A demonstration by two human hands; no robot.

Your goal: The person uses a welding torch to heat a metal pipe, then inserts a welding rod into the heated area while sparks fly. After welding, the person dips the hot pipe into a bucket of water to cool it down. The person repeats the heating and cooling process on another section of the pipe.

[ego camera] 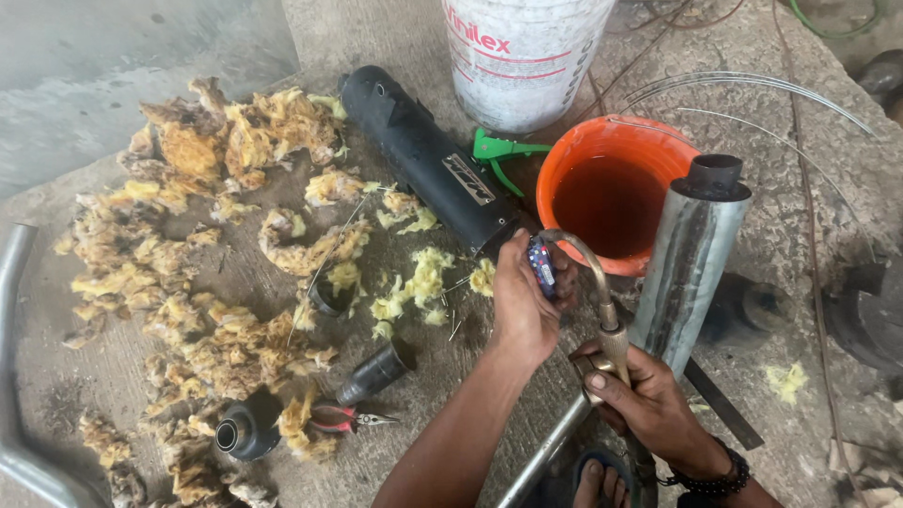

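Note:
My left hand (523, 306) grips a small blue lighter (542, 266) and holds it at the curved tip of a brass torch nozzle (576, 252). My right hand (647, 400) is closed around the brass torch handle (611, 346) lower down. A silver metal cylinder with a dark pipe end (691, 254) stands just right of the torch. A black exhaust muffler (425, 158) lies on the concrete beyond my left hand.
An orange bucket of brownish liquid (609, 155) and a white plastic bucket (520, 56) stand behind. Yellowish fibre wadding (202, 263) is strewn at left, with black end caps (246, 428), red pliers (343, 419), a green tool (499, 150), a bent pipe (14, 376) and wires (743, 85).

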